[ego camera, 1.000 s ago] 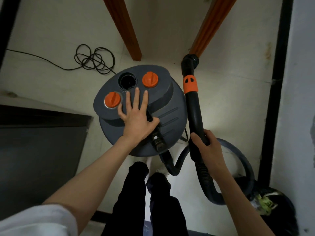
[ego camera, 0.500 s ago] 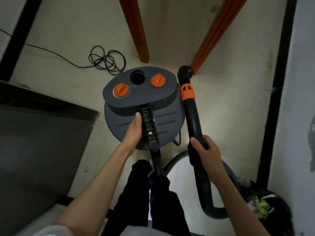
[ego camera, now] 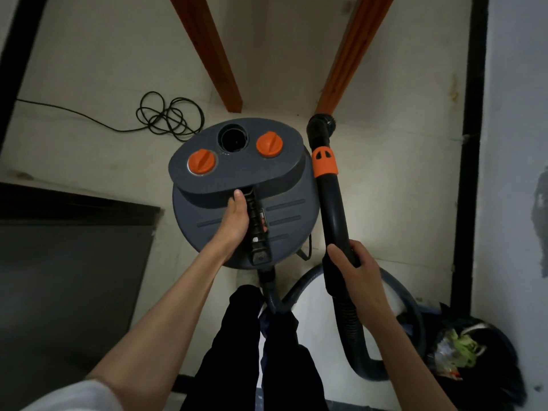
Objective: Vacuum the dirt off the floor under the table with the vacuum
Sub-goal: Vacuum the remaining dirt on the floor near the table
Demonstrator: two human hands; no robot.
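My left hand (ego camera: 237, 223) grips the vacuum (ego camera: 243, 197) handle, right hand (ego camera: 355, 274) wraps the wand (ego camera: 335, 215); hose (ego camera: 353, 330) near my legs could snag

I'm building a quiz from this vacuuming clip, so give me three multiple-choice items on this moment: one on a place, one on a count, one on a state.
1. Where does the coiled black cable lie?
A. on the floor beyond the vacuum, to its left
B. on the vacuum's lid
C. around the wand

2. How many orange knobs sit on the vacuum's top?
A. one
B. two
C. four

3. What is the left hand doing?
A. lying flat on the lid
B. hanging free
C. gripping the black carry handle

Answers:
1. A, the coil rests on the pale floor past the canister's left side.
2. B, one knob sits left of the round opening and another right of it.
3. C, its fingers wrap under the handle, while the right hand holds the wand.
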